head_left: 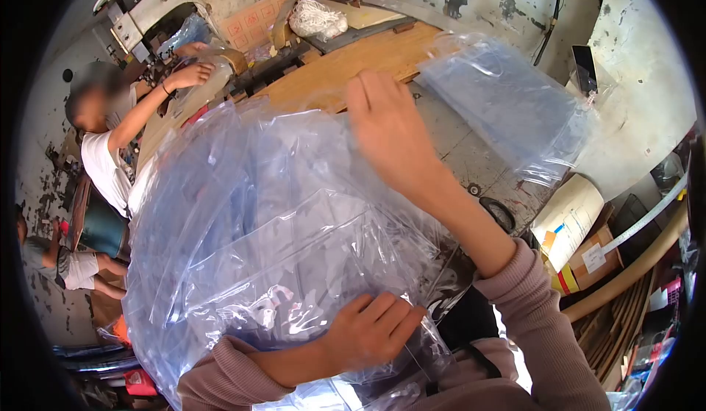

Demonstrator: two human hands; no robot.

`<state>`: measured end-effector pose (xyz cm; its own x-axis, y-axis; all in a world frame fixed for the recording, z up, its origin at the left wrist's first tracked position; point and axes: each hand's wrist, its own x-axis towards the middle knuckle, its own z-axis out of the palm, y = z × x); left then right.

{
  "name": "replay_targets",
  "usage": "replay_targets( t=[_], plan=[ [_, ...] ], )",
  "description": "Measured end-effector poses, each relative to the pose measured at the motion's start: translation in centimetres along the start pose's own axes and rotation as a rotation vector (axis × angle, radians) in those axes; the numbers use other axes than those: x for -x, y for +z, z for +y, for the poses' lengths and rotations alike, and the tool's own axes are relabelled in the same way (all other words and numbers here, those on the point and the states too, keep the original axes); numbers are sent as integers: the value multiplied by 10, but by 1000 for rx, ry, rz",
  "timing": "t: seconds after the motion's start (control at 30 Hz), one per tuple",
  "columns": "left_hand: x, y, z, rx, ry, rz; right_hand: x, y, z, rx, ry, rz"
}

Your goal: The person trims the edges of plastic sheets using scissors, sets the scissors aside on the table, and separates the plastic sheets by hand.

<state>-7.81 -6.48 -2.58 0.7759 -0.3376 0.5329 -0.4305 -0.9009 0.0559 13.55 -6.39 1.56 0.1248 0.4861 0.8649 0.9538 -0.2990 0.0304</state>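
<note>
A large heap of clear plastic sheeting (294, 227) fills the middle, creased and shiny. My left hand (371, 334) is at its near edge, fingers curled round a fold of the plastic. Above the far right side of the heap, my right hand (386, 128) is raised with its fingers bent together and slightly blurred; whether it holds a thin edge of plastic is hard to make out. A flat stack of clear plastic bags (504, 106) lies beyond it on the right.
A person (110, 146) works at a machine on the left, and another person (62, 260) is farther back. Black-handled scissors (498, 215) lie right of my forearm. A wooden board (353, 62), a white bundle (318, 20), a phone (585, 69) and a roll (568, 212) surround the work surface.
</note>
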Motion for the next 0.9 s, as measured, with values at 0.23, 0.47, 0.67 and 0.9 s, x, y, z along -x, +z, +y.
replay_targets(
  t=[0.23,0.47,0.67,0.9],
  plan=[
    [-2,-1,-11,-53,-75,6,-24,53,11,130,131,87],
    [-2,6,-13,-9,-66,71,-61,23,74,159,300,2],
    [-1,6,-10,-3,-84,52,50,-143,87,535,587,-309],
    [-5,2,-7,-33,-81,8,77,-160,37,-146,499,-392]
  ],
)
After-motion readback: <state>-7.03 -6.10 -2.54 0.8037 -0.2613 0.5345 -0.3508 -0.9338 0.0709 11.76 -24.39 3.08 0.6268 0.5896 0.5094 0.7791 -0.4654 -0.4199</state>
